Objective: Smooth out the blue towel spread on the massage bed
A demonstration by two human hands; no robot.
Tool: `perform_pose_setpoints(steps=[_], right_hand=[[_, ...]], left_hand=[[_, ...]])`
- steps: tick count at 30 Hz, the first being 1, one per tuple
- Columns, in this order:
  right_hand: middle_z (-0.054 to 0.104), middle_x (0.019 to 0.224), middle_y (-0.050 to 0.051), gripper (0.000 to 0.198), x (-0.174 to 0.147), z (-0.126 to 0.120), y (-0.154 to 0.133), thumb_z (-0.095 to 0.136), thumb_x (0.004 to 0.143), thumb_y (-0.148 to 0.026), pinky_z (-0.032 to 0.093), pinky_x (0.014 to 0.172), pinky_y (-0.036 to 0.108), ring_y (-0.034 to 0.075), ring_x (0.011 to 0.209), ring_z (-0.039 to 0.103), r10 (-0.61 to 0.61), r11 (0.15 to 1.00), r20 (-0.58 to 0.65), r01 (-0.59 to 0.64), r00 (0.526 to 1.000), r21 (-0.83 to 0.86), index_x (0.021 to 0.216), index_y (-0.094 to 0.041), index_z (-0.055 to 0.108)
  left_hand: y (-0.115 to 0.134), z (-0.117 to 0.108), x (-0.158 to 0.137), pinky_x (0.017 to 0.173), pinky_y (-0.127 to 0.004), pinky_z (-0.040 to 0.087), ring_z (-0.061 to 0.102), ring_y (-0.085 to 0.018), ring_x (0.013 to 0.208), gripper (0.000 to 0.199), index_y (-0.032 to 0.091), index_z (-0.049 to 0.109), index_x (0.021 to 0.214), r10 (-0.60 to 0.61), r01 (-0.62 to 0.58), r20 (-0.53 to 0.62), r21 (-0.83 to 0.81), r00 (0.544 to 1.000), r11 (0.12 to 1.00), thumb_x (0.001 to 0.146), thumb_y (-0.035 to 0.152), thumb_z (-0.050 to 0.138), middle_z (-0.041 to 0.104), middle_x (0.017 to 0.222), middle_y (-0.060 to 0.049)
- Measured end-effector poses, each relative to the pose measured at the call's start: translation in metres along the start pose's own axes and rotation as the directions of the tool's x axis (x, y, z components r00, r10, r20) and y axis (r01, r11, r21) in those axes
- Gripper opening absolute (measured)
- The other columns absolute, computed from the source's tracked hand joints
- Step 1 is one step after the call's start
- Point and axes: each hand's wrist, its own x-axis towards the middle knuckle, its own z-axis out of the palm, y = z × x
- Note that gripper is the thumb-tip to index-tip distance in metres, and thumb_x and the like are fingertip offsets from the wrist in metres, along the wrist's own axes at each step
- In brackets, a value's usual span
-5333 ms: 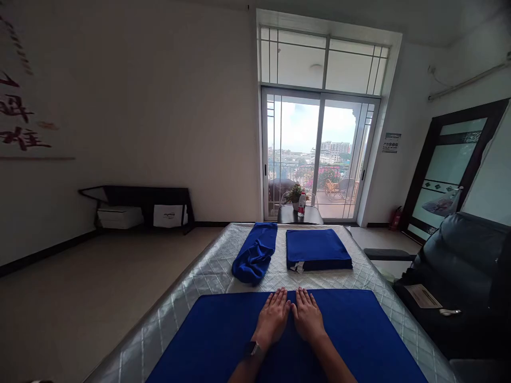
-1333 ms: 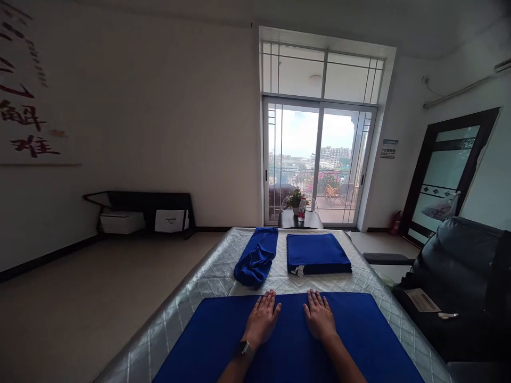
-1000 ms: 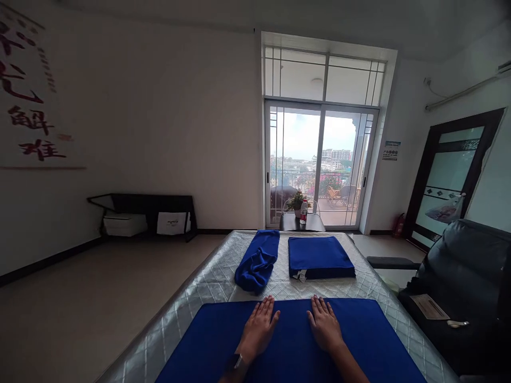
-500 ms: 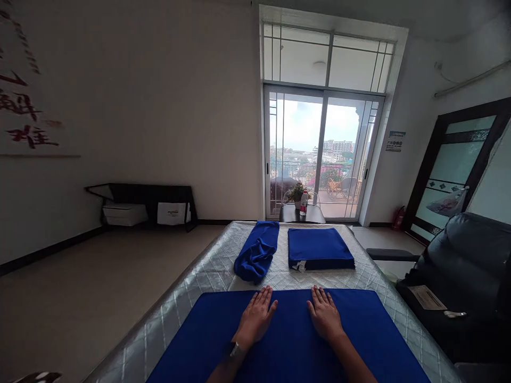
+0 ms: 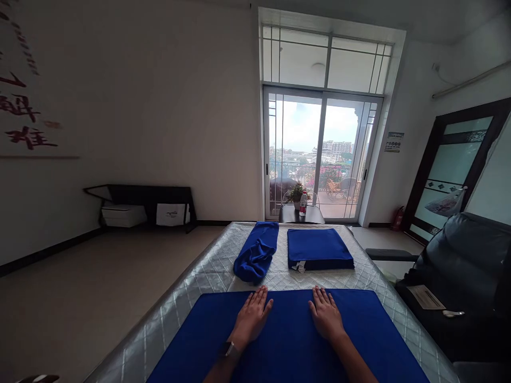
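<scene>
Left hand point(image 5: 249, 320) and right hand point(image 5: 328, 318) are chilling palm-down on a blue rectangular cloth point(image 5: 288, 340), fingers straight, kinda together, thumbs out.

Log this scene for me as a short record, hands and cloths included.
Left hand: palm down on the spread blue cloth, watch on wrist
Right hand: palm down on the same cloth, apart from the left
Beyond, left side: partly rumpled blue cloth
Beyond, right side: flat blue stack with white tags
Surface: silver quilted cover
</scene>
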Motion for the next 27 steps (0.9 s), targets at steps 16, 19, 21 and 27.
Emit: perform_pose_setpoints(steps=[16, 19, 21, 27], right_hand=[[0.021, 0.163, 0.000, 0.066, -0.001, -0.002, 0.008, 0.014, 0.099, -0.050, 0.005, 0.122, 0.036, 0.017, 0.151, 0.010, -0.011, 1.000, -0.006, 0.011, 1.000, 0.013, 0.156, -0.018, 0.022], [0.020, 0.163, -0.001, 0.066, -0.001, -0.003, 0.009, 0.015, 0.099, -0.050, 0.005, 0.122, 0.036, 0.016, 0.151, 0.010, -0.011, 1.000, -0.002, 0.011, 1.000, 0.017, 0.156, -0.018, 0.022], [0.020, 0.163, -0.001, 0.066, -0.001, -0.003, 0.009, 0.015, 0.099, -0.050, 0.005, 0.122, 0.036, 0.016, 0.151, 0.010, -0.012, 1.000, 0.002, 0.012, 1.000, 0.018, 0.156, -0.019, 0.022], [0.020, 0.162, -0.001, 0.066, 0.000, -0.002, 0.011, 0.015, 0.099, -0.049, 0.004, 0.122, 0.036, 0.016, 0.151, 0.011, -0.013, 1.000, 0.001, 0.013, 1.000, 0.007, 0.156, -0.018, 0.023]], left_hand=[[-0.003, -0.002, -0.001, 0.119, -0.045, 0.032, 0.034, -0.022, 0.146, 0.053, 0.022, 0.032, 0.153, -0.001, 0.002, 0.011, -0.012, 1.000, 1.000, 0.103, 0.039, 0.029, 0.042, 0.156, -0.008], [-0.004, -0.001, -0.001, 0.118, -0.046, 0.032, 0.034, -0.022, 0.146, 0.052, 0.024, 0.031, 0.153, 0.006, -0.006, 0.009, -0.008, 1.000, 1.000, 0.102, 0.035, 0.030, 0.042, 0.157, -0.008], [-0.004, 0.000, -0.001, 0.118, -0.047, 0.033, 0.035, -0.022, 0.145, 0.052, 0.024, 0.030, 0.153, 0.007, -0.007, 0.007, -0.004, 1.000, 1.000, 0.102, 0.034, 0.031, 0.042, 0.156, -0.008], [-0.004, 0.000, -0.001, 0.119, -0.044, 0.033, 0.033, -0.021, 0.147, 0.053, 0.021, 0.032, 0.153, 0.008, -0.008, 0.007, 0.001, 1.000, 1.000, 0.102, 0.036, 0.032, 0.044, 0.155, -0.008]])
